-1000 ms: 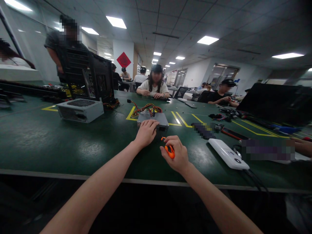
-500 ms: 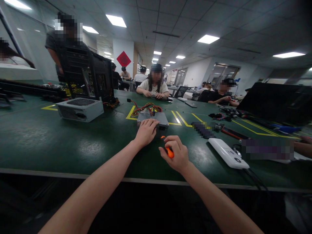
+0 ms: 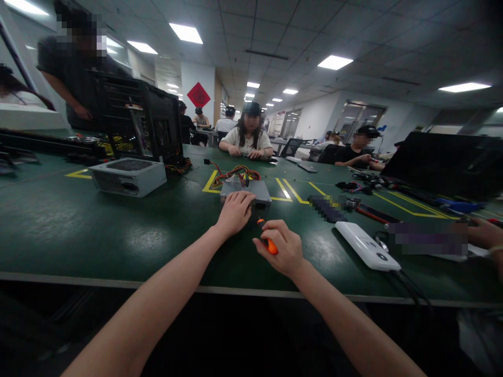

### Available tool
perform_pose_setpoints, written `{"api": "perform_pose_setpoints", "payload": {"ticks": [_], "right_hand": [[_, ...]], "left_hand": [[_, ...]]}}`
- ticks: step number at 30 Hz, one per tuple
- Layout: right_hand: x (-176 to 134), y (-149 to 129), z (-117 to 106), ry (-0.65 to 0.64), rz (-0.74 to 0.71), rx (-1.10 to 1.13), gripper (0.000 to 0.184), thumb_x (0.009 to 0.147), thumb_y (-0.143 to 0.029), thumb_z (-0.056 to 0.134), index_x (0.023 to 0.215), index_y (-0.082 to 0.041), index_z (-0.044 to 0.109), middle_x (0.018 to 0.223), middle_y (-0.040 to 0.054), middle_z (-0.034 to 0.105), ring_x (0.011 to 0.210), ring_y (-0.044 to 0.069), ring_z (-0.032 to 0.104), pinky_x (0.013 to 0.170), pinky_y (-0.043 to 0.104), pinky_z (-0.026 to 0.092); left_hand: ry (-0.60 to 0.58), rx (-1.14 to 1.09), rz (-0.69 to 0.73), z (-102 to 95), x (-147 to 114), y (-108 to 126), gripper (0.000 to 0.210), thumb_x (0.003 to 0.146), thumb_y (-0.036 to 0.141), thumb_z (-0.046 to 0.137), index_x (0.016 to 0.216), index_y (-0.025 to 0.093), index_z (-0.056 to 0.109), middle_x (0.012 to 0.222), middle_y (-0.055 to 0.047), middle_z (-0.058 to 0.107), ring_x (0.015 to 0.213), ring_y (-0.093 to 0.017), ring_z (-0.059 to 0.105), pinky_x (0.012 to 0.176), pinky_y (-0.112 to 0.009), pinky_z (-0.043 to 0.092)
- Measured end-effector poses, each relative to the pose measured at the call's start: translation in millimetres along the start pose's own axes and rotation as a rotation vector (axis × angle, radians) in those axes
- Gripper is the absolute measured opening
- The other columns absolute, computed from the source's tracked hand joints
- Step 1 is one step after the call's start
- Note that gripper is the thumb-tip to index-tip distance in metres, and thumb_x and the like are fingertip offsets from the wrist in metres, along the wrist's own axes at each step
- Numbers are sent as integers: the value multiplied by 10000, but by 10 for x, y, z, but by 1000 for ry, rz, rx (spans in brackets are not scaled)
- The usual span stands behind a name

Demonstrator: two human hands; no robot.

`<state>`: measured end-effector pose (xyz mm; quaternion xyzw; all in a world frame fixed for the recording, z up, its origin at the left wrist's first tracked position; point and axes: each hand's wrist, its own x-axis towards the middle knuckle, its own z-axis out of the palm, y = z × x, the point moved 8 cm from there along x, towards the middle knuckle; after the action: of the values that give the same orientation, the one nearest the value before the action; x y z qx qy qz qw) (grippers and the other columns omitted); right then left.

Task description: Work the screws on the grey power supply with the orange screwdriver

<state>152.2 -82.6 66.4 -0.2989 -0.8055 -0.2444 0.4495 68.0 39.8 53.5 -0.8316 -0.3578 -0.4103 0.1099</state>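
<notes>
A grey metal power supply (image 3: 259, 189) lies on the green table in front of me, with a bundle of coloured cables (image 3: 239, 173) behind it. My left hand (image 3: 237, 210) grips its near edge, the fingers laid across the top. In my right hand (image 3: 281, 246) is an orange-and-black screwdriver (image 3: 272, 246), held between thumb and fingers. Its thin shaft points up toward the near face of the power supply. Whether the tip touches that face cannot be made out.
Left stand a second power supply (image 3: 129, 178) and an open black computer case (image 3: 137, 118). On the right lie a white power bank (image 3: 367, 245) with cables and a dark monitor-like panel (image 3: 444, 165). A co-worker (image 3: 247, 139) sits opposite; another person's hand (image 3: 481, 233) reaches in at right.
My right hand and the screwdriver have shifted slightly left, and the shaft now shows. My left hand stays put. The standing person has moved left; a hand at far right has come further into view.
</notes>
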Motion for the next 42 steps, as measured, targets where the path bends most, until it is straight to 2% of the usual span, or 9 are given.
{"api": "perform_pose_setpoints", "payload": {"ticks": [4,9,12,16,20,26,34,39,42], "right_hand": [[24,-33,-6,-18,-40,-82,82,790,-261,574,826,-205,525,853,45,551,693,124,534,625,266,462],[10,87,-79,115,62,-5,286,810,-269,554,1050,-189,420,942,88,530,855,174,537,641,291,505],[-2,83,-114,176,44,-43,342,805,-184,557,1103,-200,390,974,90,538,897,185,532,701,334,512],[18,17,-68,126,-33,-73,403,809,-75,467,1178,-210,373,1120,119,523,1017,214,510,815,420,492],[25,11,-3,60,-51,-52,401,790,-96,514,1151,-224,397,1130,109,498,1034,218,500,818,419,504],[18,78,-30,116,8,-36,442,781,-19,478,1151,-251,407,1156,102,443,1070,195,493,767,351,538],[20,117,-13,92,13,-11,360,797,-78,516,1093,-253,411,1083,76,515,1004,185,540,777,358,527],[-1,189,-41,148,82,41,429,784,-59,505,1150,-228,357,1121,110,509,1079,207,518,806,401,527],[2,173,9,95,62,49,348,796,-101,528,1084,-248,400,1090,81,516,1038,195,543,796,386,533]], "left_hand": [[-2,-5,3,-2,3,3,340,829,154,453,1160,200,516,1157,-52,552,1083,-204,469,954,-360,351],[-10,-5,3,-10,6,10,345,829,158,455,1167,198,511,1158,-56,548,1082,-207,467,950,-363,351],[-1,-6,-6,-15,6,8,332,829,158,455,1152,201,517,1141,-57,556,1065,-206,474,937,-364,358],[7,-2,-3,-6,7,10,325,830,160,460,1146,203,520,1139,-54,560,1059,-204,474,934,-359,359],[13,12,1,0,9,9,322,828,163,470,1144,203,521,1140,-50,561,1061,-200,472,939,-351,356],[18,18,-1,-6,6,7,324,827,156,467,1143,203,519,1137,-47,561,1062,-202,471,935,-347,359],[11,11,-6,-13,5,10,332,827,163,461,1151,205,517,1147,-56,557,1066,-200,471,943,-356,357],[14,7,-13,-28,5,33,330,824,154,453,1144,198,522,1134,-59,562,1060,-206,474,940,-360,358],[15,7,-12,-27,5,39,339,820,152,454,1148,203,521,1141,-65,560,1068,-210,473,942,-369,357]]}}
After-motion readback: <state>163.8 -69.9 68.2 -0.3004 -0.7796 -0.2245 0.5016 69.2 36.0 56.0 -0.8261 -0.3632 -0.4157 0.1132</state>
